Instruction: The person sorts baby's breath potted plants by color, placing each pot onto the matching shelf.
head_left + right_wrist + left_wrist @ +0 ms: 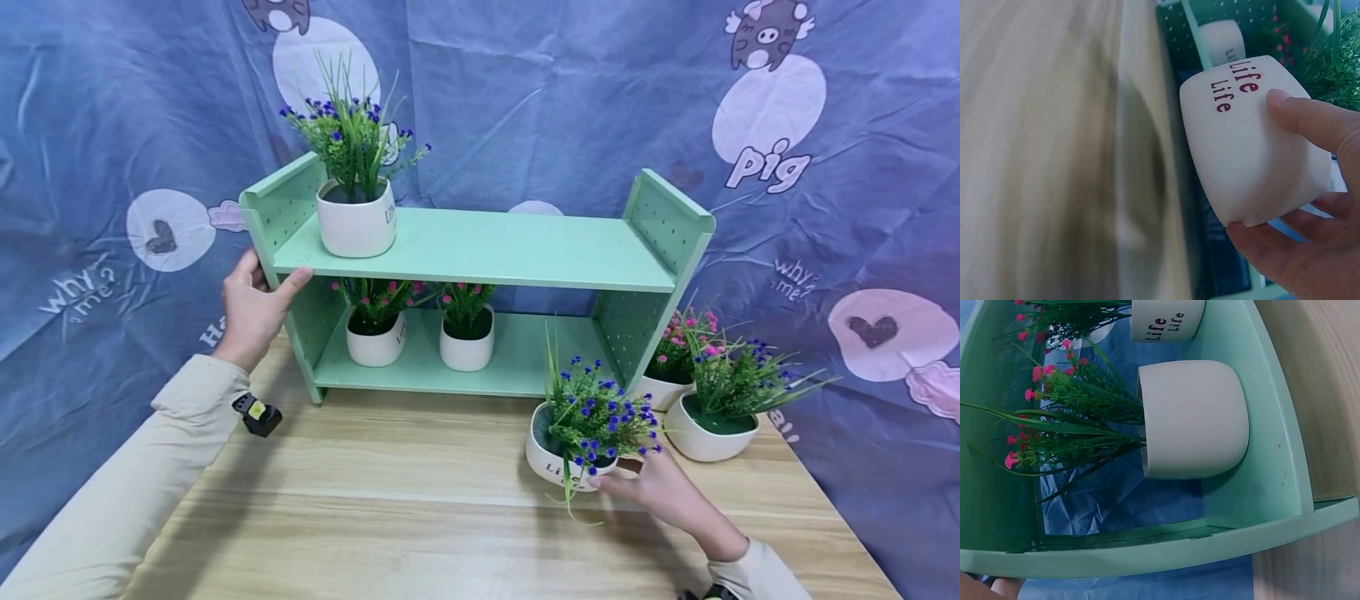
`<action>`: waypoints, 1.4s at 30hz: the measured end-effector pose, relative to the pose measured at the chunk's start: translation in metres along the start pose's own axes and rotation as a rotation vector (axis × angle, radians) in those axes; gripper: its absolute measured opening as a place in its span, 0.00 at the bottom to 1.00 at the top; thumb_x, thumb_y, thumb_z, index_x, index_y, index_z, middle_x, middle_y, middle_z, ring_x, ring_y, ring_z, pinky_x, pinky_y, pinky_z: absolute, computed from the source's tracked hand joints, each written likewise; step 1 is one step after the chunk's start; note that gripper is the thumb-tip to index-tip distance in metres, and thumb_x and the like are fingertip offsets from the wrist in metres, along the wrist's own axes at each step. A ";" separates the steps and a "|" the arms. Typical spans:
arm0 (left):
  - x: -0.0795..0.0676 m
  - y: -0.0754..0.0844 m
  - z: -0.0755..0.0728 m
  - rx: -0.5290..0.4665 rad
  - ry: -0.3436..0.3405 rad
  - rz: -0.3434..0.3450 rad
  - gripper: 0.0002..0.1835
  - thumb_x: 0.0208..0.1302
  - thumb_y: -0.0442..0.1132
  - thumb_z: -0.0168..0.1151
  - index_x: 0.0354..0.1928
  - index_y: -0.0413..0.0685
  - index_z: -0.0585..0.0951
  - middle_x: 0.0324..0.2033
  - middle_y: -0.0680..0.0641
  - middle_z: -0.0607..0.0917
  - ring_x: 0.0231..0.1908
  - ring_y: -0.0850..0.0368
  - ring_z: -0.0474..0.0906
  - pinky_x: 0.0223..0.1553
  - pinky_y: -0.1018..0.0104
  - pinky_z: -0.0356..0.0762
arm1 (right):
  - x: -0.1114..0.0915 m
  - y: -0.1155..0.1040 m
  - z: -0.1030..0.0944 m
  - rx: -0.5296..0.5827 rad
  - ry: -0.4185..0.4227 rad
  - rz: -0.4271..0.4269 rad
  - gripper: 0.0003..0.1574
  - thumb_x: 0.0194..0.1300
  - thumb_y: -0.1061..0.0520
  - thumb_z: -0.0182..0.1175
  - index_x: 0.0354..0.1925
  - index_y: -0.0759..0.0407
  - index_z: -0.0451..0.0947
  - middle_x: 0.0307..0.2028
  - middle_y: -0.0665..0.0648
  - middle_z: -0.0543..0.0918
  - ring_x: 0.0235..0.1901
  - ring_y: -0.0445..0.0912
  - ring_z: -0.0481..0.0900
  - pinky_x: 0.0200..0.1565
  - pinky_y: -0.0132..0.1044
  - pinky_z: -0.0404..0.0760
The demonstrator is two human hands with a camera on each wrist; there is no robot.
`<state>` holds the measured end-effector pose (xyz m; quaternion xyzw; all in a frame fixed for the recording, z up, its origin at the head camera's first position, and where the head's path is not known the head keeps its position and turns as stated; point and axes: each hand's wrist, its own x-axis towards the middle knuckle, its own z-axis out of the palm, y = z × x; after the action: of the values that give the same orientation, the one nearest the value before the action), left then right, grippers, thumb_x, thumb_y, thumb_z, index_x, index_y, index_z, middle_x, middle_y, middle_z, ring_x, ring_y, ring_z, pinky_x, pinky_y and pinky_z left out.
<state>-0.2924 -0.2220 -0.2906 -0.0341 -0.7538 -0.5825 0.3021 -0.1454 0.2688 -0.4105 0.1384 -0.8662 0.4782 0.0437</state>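
My right hand (663, 492) grips a white pot of artificial blue flowers (573, 433) above the tabletop, in front of the shelf's right half. The right wrist view shows the thumb over the printed word "Life" on the pot (1247, 150) and fingers around its base. With thumb in front and fingers behind, my left hand (255, 308) holds the left side of the green two-tier shelf (480, 246). One blue-flowered pot (356, 218) stands at the upper tier's left. Below it are two pink-flowered pots, a left one (377, 340) and a right one (468, 340).
Right of the shelf, a pink-flowered pot (660, 392) and a blue-flowered pot (708, 429) stand on the wooden table (375, 517). A blue patterned cloth (510, 100) hangs behind the shelf. The table's right edge lies just past those pots.
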 end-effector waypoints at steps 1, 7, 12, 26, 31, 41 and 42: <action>0.000 0.000 0.000 0.004 0.001 -0.001 0.31 0.57 0.41 0.71 0.62 0.45 0.73 0.45 0.52 0.81 0.42 0.69 0.77 0.44 0.80 0.75 | 0.001 -0.004 0.001 0.003 -0.004 0.001 0.54 0.46 0.55 0.76 0.67 0.61 0.60 0.61 0.65 0.69 0.53 0.51 0.77 0.50 0.42 0.81; 0.002 -0.001 -0.004 0.029 0.011 0.008 0.30 0.56 0.42 0.71 0.61 0.45 0.74 0.43 0.52 0.82 0.40 0.70 0.77 0.42 0.80 0.75 | 0.010 -0.024 0.013 0.034 0.000 -0.008 0.53 0.47 0.55 0.76 0.67 0.59 0.61 0.62 0.63 0.70 0.54 0.47 0.76 0.50 0.38 0.81; 0.002 -0.002 -0.005 0.039 0.014 0.003 0.31 0.56 0.42 0.71 0.62 0.47 0.74 0.45 0.51 0.82 0.41 0.70 0.77 0.43 0.80 0.75 | 0.020 -0.038 0.021 0.096 -0.011 -0.036 0.55 0.46 0.56 0.77 0.68 0.54 0.60 0.62 0.59 0.70 0.54 0.50 0.76 0.52 0.36 0.80; 0.002 -0.003 -0.003 0.035 0.018 0.030 0.29 0.56 0.41 0.71 0.60 0.45 0.74 0.44 0.50 0.83 0.39 0.70 0.77 0.42 0.80 0.75 | 0.047 -0.094 0.010 0.207 -0.024 -0.015 0.37 0.53 0.59 0.72 0.57 0.67 0.66 0.47 0.65 0.81 0.39 0.48 0.86 0.37 0.37 0.84; 0.002 -0.003 -0.002 0.044 0.017 0.033 0.29 0.56 0.42 0.71 0.60 0.46 0.75 0.47 0.46 0.84 0.40 0.71 0.77 0.42 0.80 0.75 | 0.056 -0.112 0.003 0.172 0.024 0.009 0.43 0.54 0.58 0.72 0.62 0.67 0.63 0.59 0.67 0.72 0.49 0.58 0.81 0.43 0.37 0.84; 0.001 -0.005 0.000 0.055 0.030 0.054 0.28 0.56 0.42 0.71 0.59 0.44 0.75 0.43 0.48 0.84 0.38 0.72 0.77 0.40 0.80 0.74 | 0.079 -0.143 -0.008 0.125 0.086 -0.053 0.36 0.55 0.53 0.72 0.57 0.65 0.69 0.52 0.63 0.78 0.47 0.54 0.83 0.45 0.35 0.83; 0.001 -0.005 0.000 0.055 0.030 0.055 0.28 0.56 0.42 0.71 0.59 0.45 0.75 0.44 0.48 0.84 0.38 0.72 0.77 0.40 0.80 0.74 | 0.083 -0.146 -0.009 0.143 0.090 -0.064 0.35 0.55 0.54 0.72 0.56 0.65 0.69 0.49 0.63 0.79 0.46 0.53 0.83 0.44 0.35 0.83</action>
<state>-0.2956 -0.2245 -0.2944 -0.0377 -0.7637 -0.5534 0.3303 -0.1839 0.1866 -0.2693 0.1470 -0.8221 0.5430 0.0879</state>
